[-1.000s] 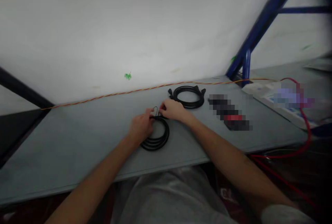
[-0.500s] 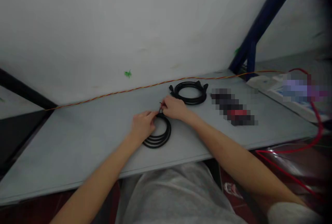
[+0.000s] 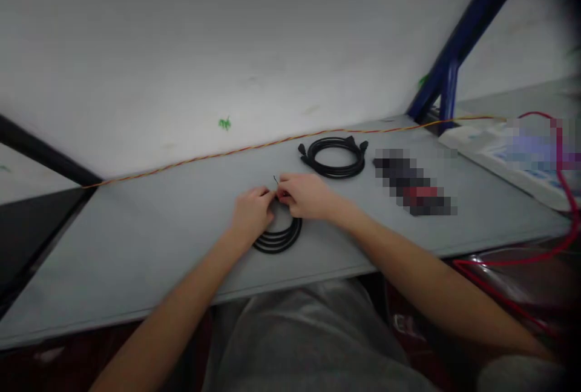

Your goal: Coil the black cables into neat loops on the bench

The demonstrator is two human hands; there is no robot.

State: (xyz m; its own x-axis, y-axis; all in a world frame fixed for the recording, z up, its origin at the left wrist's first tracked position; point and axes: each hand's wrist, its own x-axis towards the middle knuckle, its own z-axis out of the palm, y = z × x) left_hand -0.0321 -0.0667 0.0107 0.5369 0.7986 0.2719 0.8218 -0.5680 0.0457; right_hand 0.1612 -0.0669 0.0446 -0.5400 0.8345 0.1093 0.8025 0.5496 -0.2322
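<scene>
A coiled black cable (image 3: 278,245) lies on the grey table, its upper and left parts covered by my hands. My left hand (image 3: 252,212) is closed on the coil's upper left side, thumb and fingers pinched together. Against those fingertips, my right hand (image 3: 305,195) is closed at the top of the coil. It pinches a thin black tie, a twist tie by its look, and one end of the tie (image 3: 275,179) sticks up between the hands. How far the tie goes round the cable is hidden by my fingers.
Behind my right hand lies a second black cable coil (image 3: 336,172) with plugs. A blurred dark and red object (image 3: 417,189) is to its right. A twisted red-yellow wire (image 3: 218,155) runs along the wall. A white power strip (image 3: 494,159) and red cable (image 3: 572,198) are at far right.
My right hand has moved down and closer to my left, now over the coil's top edge. The tie end has shifted slightly left. The camera view has moved a little.
</scene>
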